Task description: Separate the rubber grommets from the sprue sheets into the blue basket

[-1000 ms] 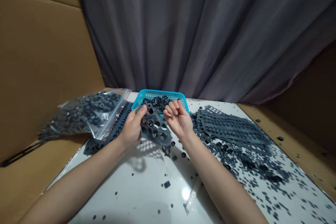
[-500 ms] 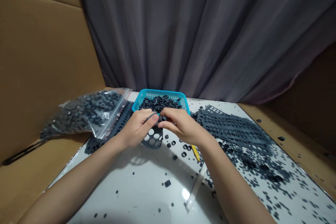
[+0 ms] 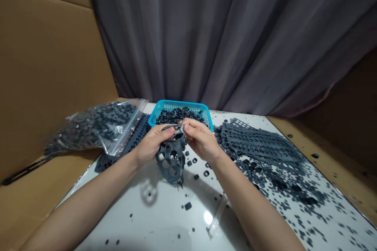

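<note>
A dark grey rubber sheet full of round holes [image 3: 171, 159] hangs above the white table [image 3: 165, 211], just in front of the blue basket [image 3: 153, 115]. My left hand [image 3: 151, 143] pinches its top edge from the left. My right hand [image 3: 200, 139] pinches the same top edge from the right, fingertips almost meeting the left thumb. The basket holds a heap of small black rubber rings [image 3: 179, 115].
A clear zip bag of black rings [image 3: 94, 125] lies at the left over a punched strip [image 3: 129, 143]. A pile of punched grey sheets [image 3: 259, 145] lies at the right. Loose black bits [image 3: 294, 196] litter the table. Cardboard [image 3: 44, 70] and a grey curtain [image 3: 235, 39] stand behind.
A second ago my right hand was raised apart from the sheet; it came back to the sheet's top edge. The sheet now hangs lower and more upright than half a second ago.
</note>
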Demonstrator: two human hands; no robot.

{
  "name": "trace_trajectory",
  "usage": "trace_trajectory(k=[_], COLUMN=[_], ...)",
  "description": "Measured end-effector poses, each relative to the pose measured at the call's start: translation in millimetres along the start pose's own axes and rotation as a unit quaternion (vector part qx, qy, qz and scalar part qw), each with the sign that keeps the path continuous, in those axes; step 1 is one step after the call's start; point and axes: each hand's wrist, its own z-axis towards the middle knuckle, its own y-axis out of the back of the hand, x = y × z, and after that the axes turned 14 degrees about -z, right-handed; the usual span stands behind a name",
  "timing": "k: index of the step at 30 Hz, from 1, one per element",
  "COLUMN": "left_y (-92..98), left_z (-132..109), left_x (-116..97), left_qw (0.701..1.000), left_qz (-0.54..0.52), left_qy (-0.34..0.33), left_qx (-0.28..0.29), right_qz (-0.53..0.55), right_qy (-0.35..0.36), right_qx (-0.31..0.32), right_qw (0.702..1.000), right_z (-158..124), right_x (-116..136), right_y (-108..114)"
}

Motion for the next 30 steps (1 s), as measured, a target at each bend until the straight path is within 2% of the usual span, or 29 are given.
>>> trace_trajectory(k=[4, 6, 8, 11, 13, 15, 17, 19, 21, 24, 26, 28, 30], left_y=[1.8, 2.6, 2.7, 2.5, 3.2, 4.1, 4.5, 4.1, 3.6, 3.7, 3.8, 3.3, 2.5], left_z=[2.9, 3.1, 2.4, 1.6, 2.3, 3.7, 4.8, 5.1, 4.7, 4.1, 4.1, 4.2, 3.8], left_x=[0.1, -0.5, -0.1, 3.2, 5.7, 6.7, 6.0, 4.5, 3.7, 3.8, 3.3, 1.2, -2.2], left_qw=[0.999, 0.997, 0.997, 0.999, 0.999, 0.998, 0.996, 0.990, 0.981, 0.972, 0.969, 0.966, 0.962], left_qz=[-0.030, -0.045, -0.044, -0.005, 0.023, 0.052, 0.089, 0.138, 0.190, 0.235, 0.245, 0.257, 0.270], left_qy=[0.005, -0.004, -0.007, 0.022, 0.037, 0.030, 0.011, -0.003, -0.008, -0.004, -0.006, -0.018, -0.036], left_qx=[-0.038, -0.062, -0.062, -0.034, -0.026, -0.019, -0.005, 0.012, 0.021, 0.019, 0.017, 0.019, 0.026], right_qz=[0.048, 0.051, 0.037, -0.041, -0.152, -0.323, -0.491, -0.583, -0.610, -0.623, -0.626, -0.596, -0.526], right_qy=[-0.026, -0.002, 0.030, 0.062, 0.072, 0.049, 0.000, -0.041, -0.062, -0.076, -0.060, 0.005, 0.097], right_qx=[-0.023, -0.038, -0.058, -0.082, -0.106, -0.125, -0.128, -0.124, -0.119, -0.113, -0.122, -0.143, -0.156], right_qw=[0.998, 0.998, 0.997, 0.994, 0.980, 0.937, 0.862, 0.802, 0.781, 0.770, 0.768, 0.790, 0.831], right_z=[1.8, 4.0, 7.3, 13.1, 16.1, 17.4, 16.7, 15.1, 13.8, 14.0, 15.1, 15.3, 12.6], right_x=[-3.2, -2.5, -2.1, -8.3, -19.8, -36.0, -53.6, -69.3, -80.3, -83.1, -72.7, -51.4, -22.0], right_y=[-0.7, 7.8, 20.6, 44.2, 61.1, 77.2, 90.1, 97.8, 100.8, 100.4, 98.6, 94.3, 85.3])
